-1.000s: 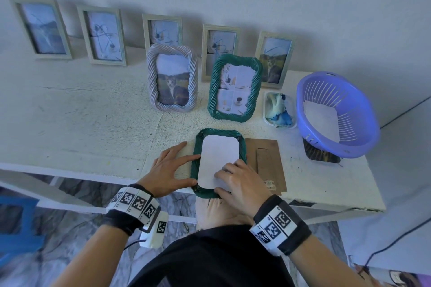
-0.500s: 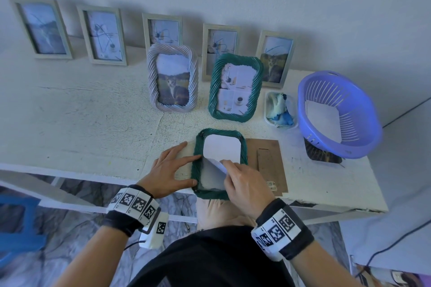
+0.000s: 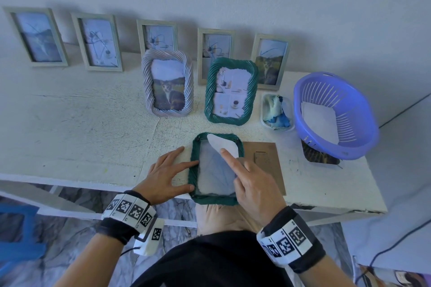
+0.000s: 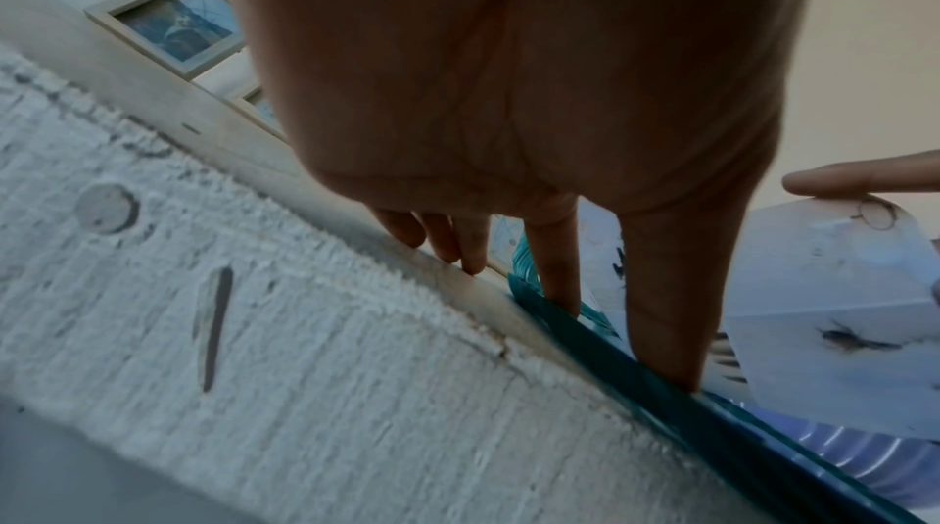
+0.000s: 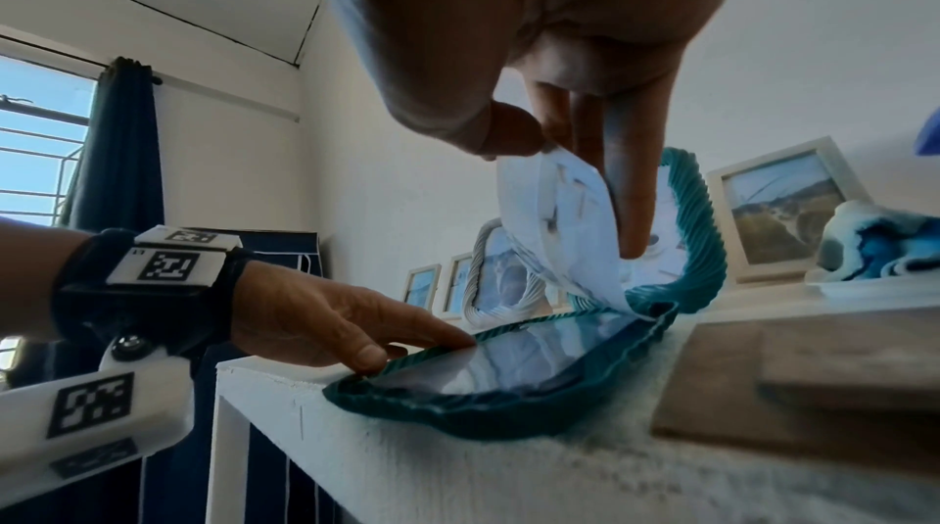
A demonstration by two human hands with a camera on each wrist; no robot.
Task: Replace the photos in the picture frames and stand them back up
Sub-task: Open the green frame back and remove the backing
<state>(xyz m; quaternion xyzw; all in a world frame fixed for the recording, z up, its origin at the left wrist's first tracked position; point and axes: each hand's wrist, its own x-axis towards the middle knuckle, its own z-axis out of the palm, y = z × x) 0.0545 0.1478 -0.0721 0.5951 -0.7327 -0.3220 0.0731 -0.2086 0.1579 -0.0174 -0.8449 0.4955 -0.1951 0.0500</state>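
Peeled farther up by pinching right hand (image 3: 253, 184), photo (image 3: 222, 144) curls; left hand (image 3: 166, 176) flat.

Soft window daylight; blurred close-ups, warped edges.

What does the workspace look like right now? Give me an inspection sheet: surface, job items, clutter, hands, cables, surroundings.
Surface: white table, rough and scuffed.
Job's things: green frame lies face down at the near edge, glass exposed; photo half peeled out, curling upward; brown backing board lies to its right. Standing frames: five plain ones by the wall, a white rope frame and a second green frame in front.
Clutter: purple basket holding white sheets; small dish of cloth.
Hands: left hand presses the frame's left rim; right hand pinches the photo.
Cables: dark cable along the wall, right.
Surroundings: window and dark curtain.
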